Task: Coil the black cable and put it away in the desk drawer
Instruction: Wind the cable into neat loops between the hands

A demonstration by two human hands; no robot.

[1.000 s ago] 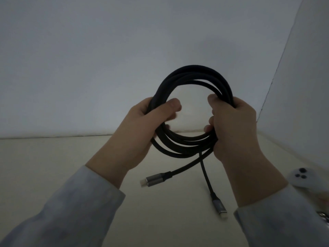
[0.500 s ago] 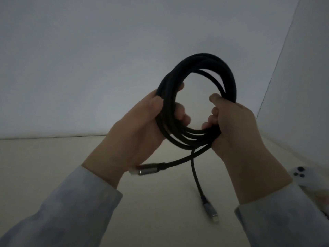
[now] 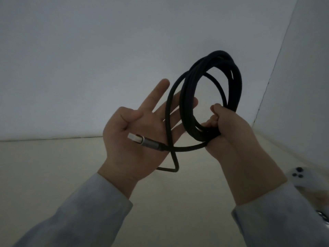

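Note:
The black cable (image 3: 235, 82) is wound into several loops and held up in the air above the desk. My right hand (image 3: 231, 134) is shut around the bottom of the coil. My left hand (image 3: 135, 132) is open, palm up with fingers spread, just left of the coil. The cable's grey metal plug (image 3: 144, 140) lies across that palm. One loose strand runs down over the palm, bends under the hand and goes out of sight. No drawer is in view.
A pale desk top (image 3: 53, 175) runs under both hands to a white wall behind and a second wall at the right. A white device with dark round dots (image 3: 300, 177) lies on the desk at the right edge.
My left hand let go of the coil and opened flat, with the plug now lying on its palm. My right hand turned the coil and lifted it to the right.

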